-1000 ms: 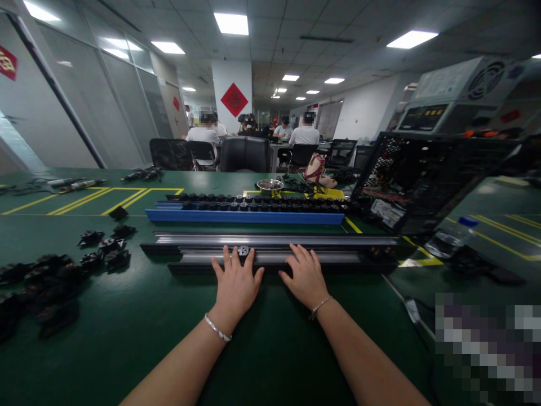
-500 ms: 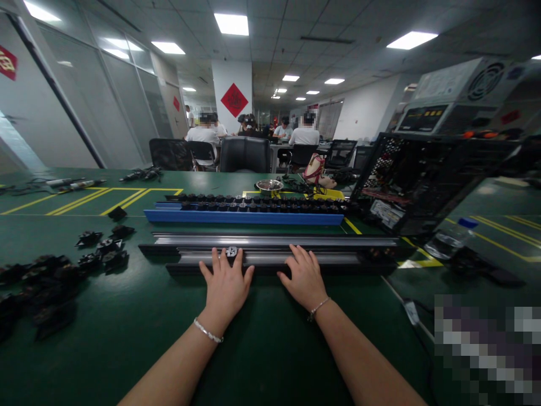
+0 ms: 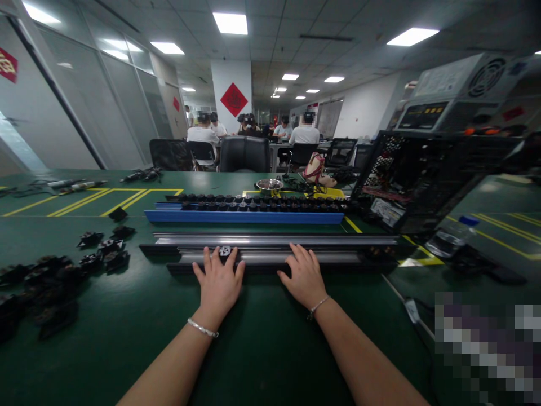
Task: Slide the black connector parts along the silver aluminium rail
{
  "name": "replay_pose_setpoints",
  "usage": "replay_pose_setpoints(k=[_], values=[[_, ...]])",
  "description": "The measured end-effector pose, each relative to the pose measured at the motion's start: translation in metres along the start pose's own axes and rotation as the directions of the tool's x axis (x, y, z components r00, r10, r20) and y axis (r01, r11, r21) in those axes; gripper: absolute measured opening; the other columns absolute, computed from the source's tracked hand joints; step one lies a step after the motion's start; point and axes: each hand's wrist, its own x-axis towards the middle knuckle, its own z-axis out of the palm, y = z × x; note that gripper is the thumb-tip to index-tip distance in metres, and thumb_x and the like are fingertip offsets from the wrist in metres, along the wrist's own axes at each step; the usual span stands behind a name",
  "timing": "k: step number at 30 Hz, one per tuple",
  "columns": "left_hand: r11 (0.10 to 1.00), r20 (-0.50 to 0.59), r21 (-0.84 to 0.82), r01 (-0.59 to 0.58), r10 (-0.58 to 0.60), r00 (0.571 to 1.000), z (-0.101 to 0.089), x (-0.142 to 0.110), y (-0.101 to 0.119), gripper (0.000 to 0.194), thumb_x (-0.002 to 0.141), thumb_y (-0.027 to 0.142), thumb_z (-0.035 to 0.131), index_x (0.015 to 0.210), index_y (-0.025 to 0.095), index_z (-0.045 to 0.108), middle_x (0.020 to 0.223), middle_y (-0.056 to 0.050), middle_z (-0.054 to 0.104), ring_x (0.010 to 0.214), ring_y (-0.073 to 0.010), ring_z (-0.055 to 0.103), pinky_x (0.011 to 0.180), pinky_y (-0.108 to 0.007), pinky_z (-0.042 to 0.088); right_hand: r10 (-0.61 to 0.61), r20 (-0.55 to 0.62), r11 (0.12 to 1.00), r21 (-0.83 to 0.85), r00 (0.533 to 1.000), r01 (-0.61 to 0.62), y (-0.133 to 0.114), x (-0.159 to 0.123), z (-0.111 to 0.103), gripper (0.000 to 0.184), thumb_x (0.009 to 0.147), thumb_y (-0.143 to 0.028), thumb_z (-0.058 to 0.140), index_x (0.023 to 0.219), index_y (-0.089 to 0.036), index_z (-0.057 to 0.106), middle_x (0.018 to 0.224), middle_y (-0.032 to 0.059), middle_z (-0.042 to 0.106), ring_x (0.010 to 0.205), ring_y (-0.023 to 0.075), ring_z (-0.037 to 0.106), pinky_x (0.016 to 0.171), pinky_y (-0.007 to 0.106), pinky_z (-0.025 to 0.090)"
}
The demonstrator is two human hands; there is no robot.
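Note:
A long dark metal channel rail lies crosswise on the green table in front of me. Over its left part my left hand is spread, fingers apart, around a small black-and-silver socket-like module that sits in the channel. My right hand rests on the rail's middle with its fingers stretched out and nothing held. Directly behind runs another grey rail. A few dark modules sit in the right end of the channel, partly lost in shadow.
A blue rail filled with black modules lies farther back. Loose black modules are heaped at left. An open computer case and a plastic bottle stand at right. A metal dish is behind. People sit at far tables.
My left hand has slid a little to the left along the rail, and the small module has shifted left with it. My right hand has stayed in place.

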Motion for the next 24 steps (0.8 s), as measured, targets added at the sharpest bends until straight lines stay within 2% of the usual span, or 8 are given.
replay_pose_setpoints(k=[15,24], values=[[0.997,-0.004,-0.015,0.073,-0.073,0.997,-0.001,0.004,-0.004,0.051,0.090,0.048,0.028,0.133,0.028,0.046,0.142,-0.016,0.037,0.138,-0.0356,0.012,0.102,-0.066,0.016,0.000,0.010,1.000,-0.005,1.000,0.000,0.000,0.000,-0.002,0.022,0.078,-0.036,0.058,0.088,-0.017,0.062,0.138,0.0123,0.045,0.130,0.0274,0.035,0.108,0.047,0.021],[0.991,-0.028,-0.029,0.130,-0.131,0.991,0.005,0.009,-0.015,0.054,0.090,0.051,0.023,0.133,0.028,0.045,0.140,-0.017,0.037,0.138,-0.0376,0.013,0.101,-0.067,0.017,0.001,0.003,1.000,-0.004,1.000,-0.001,-0.001,0.000,-0.001,0.022,0.078,-0.036,0.058,0.089,-0.017,0.062,0.137,0.0123,0.046,0.130,0.0270,0.035,0.108,0.047,0.022]])
